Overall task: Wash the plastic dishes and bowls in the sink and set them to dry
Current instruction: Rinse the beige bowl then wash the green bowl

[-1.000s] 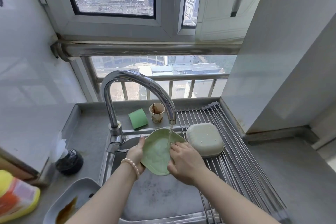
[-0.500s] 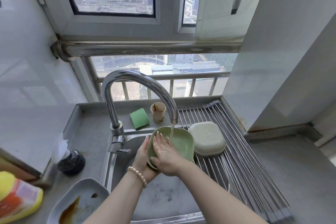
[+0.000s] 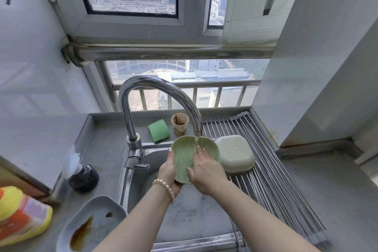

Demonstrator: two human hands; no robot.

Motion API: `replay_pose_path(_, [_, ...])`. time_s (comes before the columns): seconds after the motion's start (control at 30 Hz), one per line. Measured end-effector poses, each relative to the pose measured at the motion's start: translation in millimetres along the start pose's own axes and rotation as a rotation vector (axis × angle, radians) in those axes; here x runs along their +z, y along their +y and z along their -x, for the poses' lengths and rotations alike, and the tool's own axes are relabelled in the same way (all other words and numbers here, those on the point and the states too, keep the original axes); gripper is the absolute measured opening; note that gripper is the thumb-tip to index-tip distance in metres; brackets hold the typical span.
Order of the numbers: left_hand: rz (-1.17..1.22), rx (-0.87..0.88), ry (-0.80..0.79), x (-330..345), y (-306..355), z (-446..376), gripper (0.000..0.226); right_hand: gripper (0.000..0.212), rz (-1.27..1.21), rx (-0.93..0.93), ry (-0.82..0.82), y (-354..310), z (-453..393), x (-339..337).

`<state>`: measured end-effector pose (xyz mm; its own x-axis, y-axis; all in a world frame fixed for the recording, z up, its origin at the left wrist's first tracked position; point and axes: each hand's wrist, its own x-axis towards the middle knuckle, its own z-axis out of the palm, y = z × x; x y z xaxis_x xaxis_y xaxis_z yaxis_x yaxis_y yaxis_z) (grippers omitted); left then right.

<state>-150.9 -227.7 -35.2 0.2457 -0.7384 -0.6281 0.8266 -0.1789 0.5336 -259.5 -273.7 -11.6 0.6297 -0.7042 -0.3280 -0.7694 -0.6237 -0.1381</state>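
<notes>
At frame centre, above the sink (image 3: 204, 217) and under the tap (image 3: 161, 96), the left hand (image 3: 168, 172) grasps the green dish (image 3: 183, 155) by its rim while the right hand (image 3: 205, 172) lies flat-fingered inside it.

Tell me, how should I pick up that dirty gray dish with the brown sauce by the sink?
Take the gray dish by its raised rim, coming from the sink side, where that edge looks free. It lies flat and shallow, so probably keep it level or the brown sauce could run out.
</notes>
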Motion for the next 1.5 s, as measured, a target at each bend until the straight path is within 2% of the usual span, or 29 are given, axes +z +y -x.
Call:
replay_pose_path(0.1, [0.004,-0.042,-0.065,8.3,-6.7,11.3,0.059,0.079,-0.089,0.131,-0.033,-12.8,-11.7,3.9])
replay_pose_path(0.2, [0.144,-0.057,-0.138,5.3,-7.8,12.5,0.054,0.067,-0.139,0.000,0.024,-28.6,-18.1,3.7])
replay_pose_path(0.33, [0.233,-0.027,-0.133,0.2,0.3,12.6,0.043,0.068,-0.302,-0.161,-0.007,-39.6,-19.0,5.3])
replay_pose_path(0.43, [0.141,0.035,-0.054,-0.8,8.6,14.7,0.038,0.071,-0.442,-0.265,-0.086,-46.5,-12.7,5.3])
replay_pose_path(0.53, [-0.001,0.070,0.010,-8.6,16.9,9.2,0.045,0.078,-0.503,-0.312,-0.113,-54.0,-4.6,8.7])
replay_pose_path(0.6, [-0.045,0.077,0.019,-13.2,22.5,9.6,0.050,0.067,-0.504,-0.346,-0.108,-56.0,0.9,12.1])
replay_pose_path(0.73, [-0.053,0.091,-0.001,-14.8,27.0,12.7,0.054,0.037,-0.605,-0.360,0.017,-42.4,10.2,22.7])
replay_pose_path(0.83, [-0.045,0.111,0.066,-14.2,25.3,13.8,0.054,0.037,-0.580,-0.325,0.148,-26.6,11.8,33.7])
replay_pose_path(0.97, [-0.057,0.165,0.232,-25.0,26.6,1.8,0.058,0.024,-0.250,-0.402,0.511,-9.1,7.4,48.7])
replay_pose_path(1.03, [-0.154,0.204,0.279,-36.7,31.0,-15.4,0.074,0.025,-0.097,-0.453,0.627,3.1,5.4,58.6])
replay_pose_path(1.07, [-0.192,0.205,0.306,-40.3,33.1,-18.6,0.074,0.025,-0.013,-0.438,0.630,7.3,3.6,64.4])
replay_pose_path(1.17, [-0.188,0.148,0.267,-29.8,35.5,-0.6,0.046,0.042,0.242,-0.211,0.570,4.7,-1.1,73.9])
replay_pose_path(1.23, [-0.190,0.127,0.222,-21.3,34.9,14.0,0.035,0.028,0.277,-0.180,0.632,-1.3,-4.1,79.9])
replay_pose_path(1.3, [-0.134,0.130,0.177,-17.7,29.3,22.5,0.031,0.029,0.148,-0.219,0.727,-8.6,-2.4,77.5])
replay_pose_path(1.37, [-0.073,0.153,0.146,-13.6,18.3,32.0,0.027,0.015,0.000,-0.307,0.804,-25.3,2.8,65.0])
replay_pose_path(1.43, [-0.062,0.122,0.110,-7.7,6.1,45.0,0.014,0.011,-0.155,-0.327,0.827,-48.0,7.4,50.2])
replay_pose_path(1.47, [-0.060,0.110,0.087,-6.6,2.3,47.7,0.014,0.007,-0.255,-0.304,0.834,-56.4,7.6,47.6])
replay_pose_path(1.5, [-0.038,0.108,0.063,-5.4,1.4,48.2,0.018,0.012,-0.384,-0.288,0.839,-59.9,6.5,48.1])
